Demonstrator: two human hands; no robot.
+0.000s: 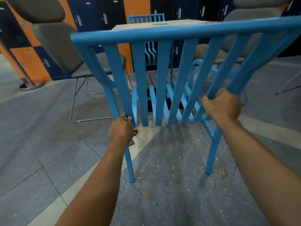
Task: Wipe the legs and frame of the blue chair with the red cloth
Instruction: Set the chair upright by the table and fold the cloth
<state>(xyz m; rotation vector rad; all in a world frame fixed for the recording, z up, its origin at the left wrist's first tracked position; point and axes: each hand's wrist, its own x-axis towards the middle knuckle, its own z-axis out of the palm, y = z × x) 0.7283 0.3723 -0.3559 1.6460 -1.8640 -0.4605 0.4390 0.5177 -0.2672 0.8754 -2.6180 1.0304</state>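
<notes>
The blue chair (162, 66) stands in front of me with its slatted back towards me, tipped towards me, its two near legs on the floor. My left hand (121, 130) grips the left upright of the back, low down. A small bit of the red cloth (135, 131) shows at the edge of that hand; the rest is hidden in my palm. My right hand (223, 106) is closed around the right upright of the back, a little higher.
A pale table (146, 24) stands just beyond the chair, with another blue chair (145, 17) behind it. Grey padded chairs (65, 46) flank it left and right. Orange and navy lockers (97, 17) line the back. The tiled floor (162, 185) has brownish stains near the chair legs.
</notes>
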